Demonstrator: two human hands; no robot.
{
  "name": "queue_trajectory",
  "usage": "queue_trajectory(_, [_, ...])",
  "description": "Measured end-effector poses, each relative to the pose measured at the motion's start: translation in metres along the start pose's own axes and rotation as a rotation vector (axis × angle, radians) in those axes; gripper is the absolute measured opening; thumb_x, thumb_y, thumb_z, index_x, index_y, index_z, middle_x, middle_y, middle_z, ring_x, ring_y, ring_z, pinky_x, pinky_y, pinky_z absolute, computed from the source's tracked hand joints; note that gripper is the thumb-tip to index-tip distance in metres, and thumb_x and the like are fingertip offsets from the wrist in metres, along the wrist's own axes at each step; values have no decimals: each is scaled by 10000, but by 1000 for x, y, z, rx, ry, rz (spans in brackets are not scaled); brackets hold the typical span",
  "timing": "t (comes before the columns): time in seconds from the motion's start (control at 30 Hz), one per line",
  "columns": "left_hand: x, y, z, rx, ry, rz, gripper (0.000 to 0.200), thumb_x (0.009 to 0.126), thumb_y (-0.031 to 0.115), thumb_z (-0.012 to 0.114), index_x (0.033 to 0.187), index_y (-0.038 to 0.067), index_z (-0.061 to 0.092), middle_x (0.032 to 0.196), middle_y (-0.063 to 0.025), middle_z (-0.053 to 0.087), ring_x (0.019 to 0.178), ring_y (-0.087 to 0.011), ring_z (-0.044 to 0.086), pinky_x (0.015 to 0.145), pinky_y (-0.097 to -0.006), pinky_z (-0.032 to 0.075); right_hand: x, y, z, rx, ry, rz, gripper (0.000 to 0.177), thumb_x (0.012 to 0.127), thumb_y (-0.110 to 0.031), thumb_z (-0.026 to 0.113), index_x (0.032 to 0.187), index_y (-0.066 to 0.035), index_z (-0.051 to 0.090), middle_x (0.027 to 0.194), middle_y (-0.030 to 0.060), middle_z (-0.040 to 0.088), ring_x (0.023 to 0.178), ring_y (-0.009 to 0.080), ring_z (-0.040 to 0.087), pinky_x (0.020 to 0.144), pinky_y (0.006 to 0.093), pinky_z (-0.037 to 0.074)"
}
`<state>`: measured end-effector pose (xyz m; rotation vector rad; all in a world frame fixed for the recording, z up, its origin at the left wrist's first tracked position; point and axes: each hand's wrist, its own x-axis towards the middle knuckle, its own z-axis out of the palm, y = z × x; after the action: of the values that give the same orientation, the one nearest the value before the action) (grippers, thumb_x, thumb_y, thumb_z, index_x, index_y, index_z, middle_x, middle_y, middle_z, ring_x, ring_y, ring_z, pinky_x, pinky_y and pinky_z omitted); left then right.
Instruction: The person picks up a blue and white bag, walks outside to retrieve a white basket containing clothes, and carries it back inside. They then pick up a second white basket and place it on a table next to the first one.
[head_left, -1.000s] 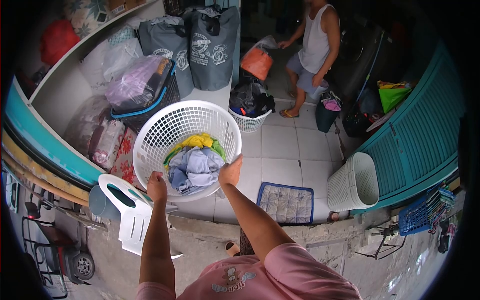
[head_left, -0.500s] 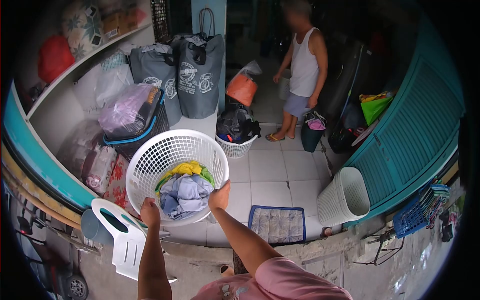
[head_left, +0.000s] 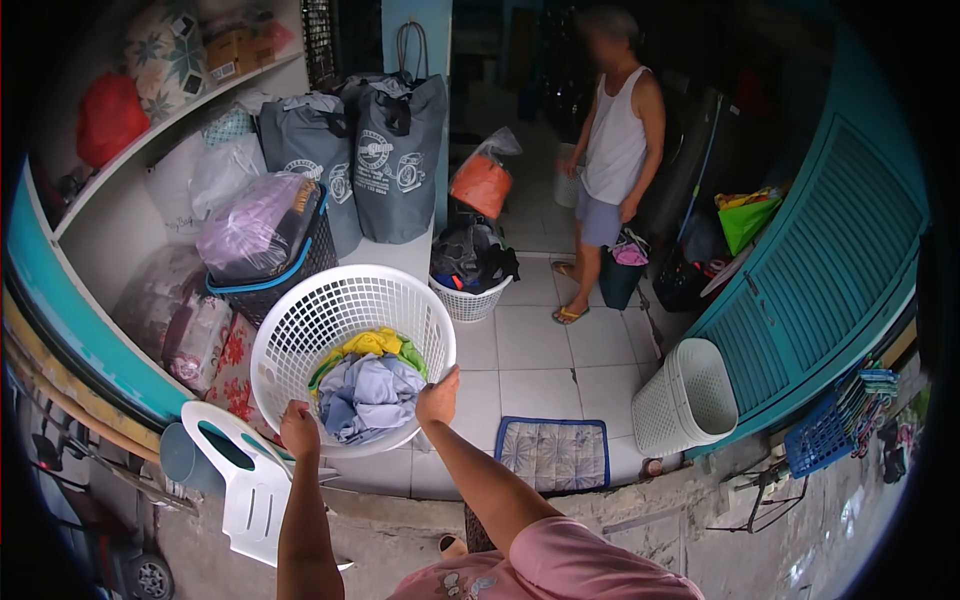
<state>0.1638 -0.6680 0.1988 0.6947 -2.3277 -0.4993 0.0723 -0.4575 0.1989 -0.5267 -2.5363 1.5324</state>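
Observation:
I hold a round white laundry basket [head_left: 330,300] in front of me by its near rim. My left hand [head_left: 298,430] grips the rim at the lower left and my right hand [head_left: 438,396] grips it at the lower right. Inside lie crumpled clothes [head_left: 368,388], grey-blue ones on top, yellow and green ones behind. The basket is off the floor, tilted toward me.
A white plastic chair [head_left: 245,480] stands below the basket at the left. Grey laundry bags [head_left: 395,160] and a dark basket [head_left: 290,255] sit on a ledge. On the tiled floor: a patterned mat [head_left: 552,452], a tipped white hamper [head_left: 690,398], another full basket [head_left: 470,290]. A person in a white vest [head_left: 612,160] stands behind.
The view has shifted; the basket sits lower and slightly left in the frame, both hands still on its rim. The person behind has straightened up and stepped forward.

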Motion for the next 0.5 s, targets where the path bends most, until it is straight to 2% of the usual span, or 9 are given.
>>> queue_trajectory(0.5, [0,-3,3,-2,-32,-4,99,668,1,469,723,68,516,703,-114,574,658,-298,553,575,-385,423,1,1,0,-19,-23,19,585,726,-116,415,1248,-26,168,1166,169,362,1027,335,412,824,415,366])
